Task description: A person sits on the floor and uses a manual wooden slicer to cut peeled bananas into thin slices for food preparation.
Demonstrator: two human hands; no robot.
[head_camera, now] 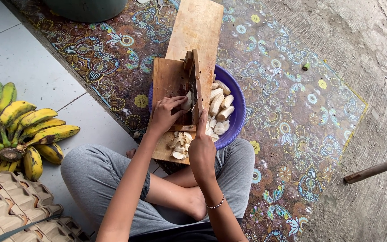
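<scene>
Now the left hand (165,115) pinches a peeled banana (187,101) vs the wooden slicer (175,80); right hand (201,150) is wrapped on its handle bar (196,87). Cutting step, I think. Slices (178,144) pile below, w/ more peeled ones in the blue bowl (237,96). Next push needs fingers kept back

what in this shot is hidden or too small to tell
Head view only:
- blade of the wooden slicer: edge-on, partly behind the left hand.
- right hand grip: only its back shows.
- purple bowl: partly under the slicer board.
- dark tub: cut off by the top edge.
</scene>
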